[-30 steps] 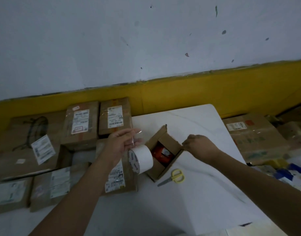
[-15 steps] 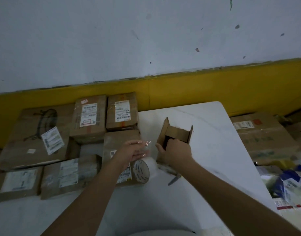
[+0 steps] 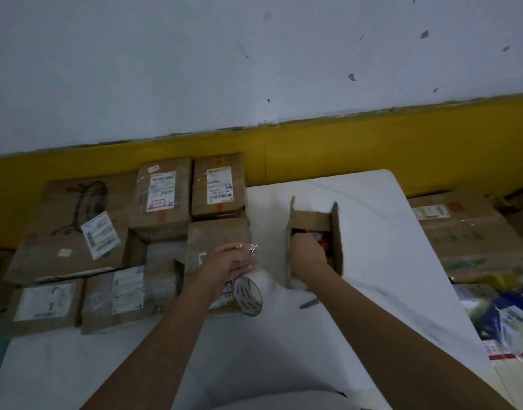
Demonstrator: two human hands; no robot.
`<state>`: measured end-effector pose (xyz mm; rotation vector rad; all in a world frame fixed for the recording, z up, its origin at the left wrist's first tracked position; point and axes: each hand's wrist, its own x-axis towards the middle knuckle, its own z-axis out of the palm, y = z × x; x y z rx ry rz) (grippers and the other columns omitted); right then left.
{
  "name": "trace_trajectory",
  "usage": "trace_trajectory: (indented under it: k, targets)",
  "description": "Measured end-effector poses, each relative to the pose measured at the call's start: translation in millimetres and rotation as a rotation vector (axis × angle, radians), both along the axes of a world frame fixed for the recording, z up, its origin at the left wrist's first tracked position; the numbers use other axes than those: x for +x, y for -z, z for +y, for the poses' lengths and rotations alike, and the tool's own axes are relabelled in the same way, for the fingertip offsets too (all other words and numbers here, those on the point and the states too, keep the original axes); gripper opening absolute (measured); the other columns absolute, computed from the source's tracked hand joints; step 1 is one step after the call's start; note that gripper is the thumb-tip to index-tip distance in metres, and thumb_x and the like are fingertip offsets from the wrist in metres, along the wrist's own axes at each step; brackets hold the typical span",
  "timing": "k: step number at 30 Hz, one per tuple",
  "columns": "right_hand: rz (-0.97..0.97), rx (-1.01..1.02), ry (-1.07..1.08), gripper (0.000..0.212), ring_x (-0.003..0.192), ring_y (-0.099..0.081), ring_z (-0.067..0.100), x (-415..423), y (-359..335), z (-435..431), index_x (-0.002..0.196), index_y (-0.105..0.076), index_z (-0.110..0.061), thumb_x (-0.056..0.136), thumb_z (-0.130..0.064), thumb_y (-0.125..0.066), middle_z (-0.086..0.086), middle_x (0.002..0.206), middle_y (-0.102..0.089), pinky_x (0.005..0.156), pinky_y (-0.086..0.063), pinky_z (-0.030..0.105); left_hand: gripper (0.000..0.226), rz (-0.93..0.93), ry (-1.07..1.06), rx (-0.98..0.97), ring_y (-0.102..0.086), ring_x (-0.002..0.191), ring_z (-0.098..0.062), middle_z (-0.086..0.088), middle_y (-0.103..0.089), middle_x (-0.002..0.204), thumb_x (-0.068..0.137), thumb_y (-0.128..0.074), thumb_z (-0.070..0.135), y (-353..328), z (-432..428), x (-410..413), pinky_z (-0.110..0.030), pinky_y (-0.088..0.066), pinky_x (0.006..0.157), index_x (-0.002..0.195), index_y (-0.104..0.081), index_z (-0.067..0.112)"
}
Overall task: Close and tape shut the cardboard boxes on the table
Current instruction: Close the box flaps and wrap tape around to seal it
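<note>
Left hand (image 3: pixel 224 266) pinches glossy tape (image 3: pixel 250 250); right (image 3: pixel 307 257) grips carton (image 3: pixel 336 232).

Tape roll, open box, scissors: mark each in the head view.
tape roll (image 3: pixel 251 292), head view, on its round end face.
open box (image 3: pixel 312 221), head view, on the inner far wall.
scissors (image 3: pixel 309 303), head view, on the blade tip, the only part showing.

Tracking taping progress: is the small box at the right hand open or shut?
Open: the box has flaps standing up, red contents visible, right hand at its opening.
</note>
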<state>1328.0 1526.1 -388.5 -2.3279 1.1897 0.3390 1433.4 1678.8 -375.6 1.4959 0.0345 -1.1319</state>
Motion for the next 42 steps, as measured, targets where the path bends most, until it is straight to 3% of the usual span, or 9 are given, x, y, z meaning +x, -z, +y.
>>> trace_trajectory:
  k: [3,8,12,16,20,22,27,32,42]
  targets:
    - [0.081,-0.219,-0.177,0.021,0.102,-0.062,0.028,-10.4,-6.8,-9.8,0.11,-0.064,-0.009,0.095,-0.004,-0.049,0.011,0.11,-0.065,0.075,-0.045,0.033,0.024,0.012,0.005,-0.015,-0.073,0.094,-0.029,-0.016,-0.074,0.106,0.09,-0.067,0.009,-4.4,-2.4,-3.1,-0.031,-0.06,0.079,0.111,-0.068,-0.002]
    - [-0.155,-0.54,-0.452,0.033,0.056,-0.056,0.023,-46.1,12.3,-24.2,0.052,-0.058,-0.014,0.05,0.005,-0.084,0.005,0.062,-0.058,0.051,-0.033,0.025,0.023,0.029,0.075,-0.052,-0.073,0.094,-0.028,-0.014,-0.074,0.105,0.091,-0.066,0.011,-18.4,-11.2,-13.4,-0.025,-0.059,0.07,0.111,-0.069,-0.001]
    - [-0.183,-0.459,-0.538,0.061,0.089,-0.071,0.031,-81.4,54.2,-27.3,0.1,-0.075,-0.003,0.044,-0.014,-0.098,0.015,0.1,-0.073,0.076,-0.059,0.038,0.026,0.037,0.107,-0.064,-0.073,0.094,-0.03,-0.015,-0.074,0.104,0.091,-0.065,0.012,-22.9,-21.1,-21.4,-0.028,-0.06,0.072,0.114,-0.068,-0.001]
    - [-0.121,-0.347,-0.564,0.123,0.144,-0.031,0.036,-94.4,80.8,-25.7,0.15,-0.028,0.005,0.058,-0.053,-0.087,0.022,0.156,-0.031,0.12,-0.022,0.045,0.028,0.062,0.14,-0.089,-0.072,0.098,-0.028,-0.014,-0.074,0.106,0.091,-0.065,0.014,-22.5,-32.2,-34.0,-0.031,-0.06,0.079,0.116,-0.066,-0.001]
    - [-0.121,-0.335,-0.558,0.097,0.151,0.01,0.029,-92.1,90.5,-20.4,0.155,0.004,-0.001,0.092,-0.063,-0.035,0.016,0.163,0.011,0.123,-0.005,0.046,0.027,0.074,0.139,-0.105,-0.072,0.1,-0.027,-0.013,-0.074,0.108,0.091,-0.065,0.014,-21.3,-41.5,-46.0,-0.033,-0.059,0.083,0.114,-0.067,0.0]
    - [-0.134,-0.287,-0.59,0.096,0.151,0.012,0.03,-89.4,88.4,-24.0,0.155,0.003,0.0,0.091,-0.06,-0.035,0.018,0.163,0.012,0.123,-0.003,0.048,0.026,0.078,0.156,-0.104,-0.071,0.1,-0.026,-0.013,-0.073,0.108,0.091,-0.065,0.014,-20.4,-46.3,-52.3,-0.032,-0.059,0.083,0.114,-0.067,0.001]
    - [-0.713,0.188,-0.163,0.066,0.147,-0.019,0.004,-95.9,55.8,-35.4,0.149,-0.035,-0.007,0.085,0.001,-0.042,0.007,0.159,-0.026,0.122,-0.017,0.025,0.024,0.127,0.151,-0.125,-0.071,0.101,-0.027,-0.013,-0.073,0.11,0.095,-0.058,0.011,-13.7,-63.4,-62.9,-0.032,-0.057,0.085,0.114,-0.066,-0.001]
    - [-0.684,0.532,0.353,0.026,0.093,-0.062,0.01,-113.5,-1.0,-12.3,0.109,-0.064,-0.019,0.103,-0.036,-0.045,0.0,0.109,-0.068,0.076,-0.048,0.012,0.026,0.157,0.139,-0.143,-0.071,0.102,-0.024,-0.013,-0.071,0.115,0.097,-0.056,0.012,-0.5,-88.4,-69.9,-0.031,-0.056,0.088,0.117,-0.066,-0.001]
    - [-0.614,0.693,0.522,0.02,0.08,-0.069,0.014,-126.6,-30.6,-16.7,0.101,-0.067,-0.022,0.091,-0.039,-0.067,0.0,0.086,-0.073,0.064,-0.051,0.021,0.021,0.103,0.077,-0.093,-0.071,0.08,-0.02,-0.015,-0.074,0.101,0.094,-0.063,0.017,-1.4,-115.0,-71.5,-0.033,-0.054,0.076,0.11,-0.07,0.006]
